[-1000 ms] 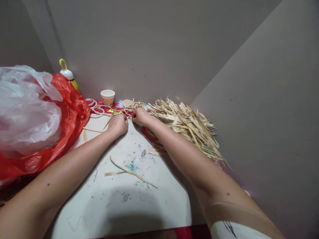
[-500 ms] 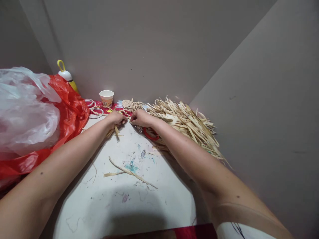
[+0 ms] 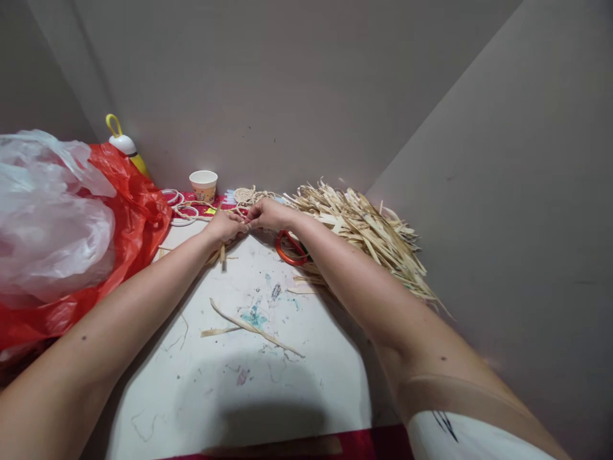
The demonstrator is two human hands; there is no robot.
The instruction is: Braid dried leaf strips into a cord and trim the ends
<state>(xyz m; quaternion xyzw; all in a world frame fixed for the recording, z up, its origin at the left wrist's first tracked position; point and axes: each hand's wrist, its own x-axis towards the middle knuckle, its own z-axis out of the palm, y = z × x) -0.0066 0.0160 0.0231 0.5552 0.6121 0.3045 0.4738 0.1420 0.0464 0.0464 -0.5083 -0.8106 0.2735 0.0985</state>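
My left hand is closed on strips of dried straw, whose ends poke out below the palm. Its fingertips meet those of my right hand, which is pinched from above on the same straw. The bit between the fingers is mostly hidden. A twisted straw cord runs behind my left hand. Beyond the right hand lies a coil of braided straw cord. An orange-red looped handle, perhaps of scissors, shows beside my right forearm.
A heap of dried straw strips lies at right against the wall. Two loose strips cross on the white tabletop. At left are red and white plastic bags, a yellow-white bottle, white rings and a paper cup.
My right hand has moved slightly left and up until its fingertips meet the left hand's. More of the orange-red handle now shows.
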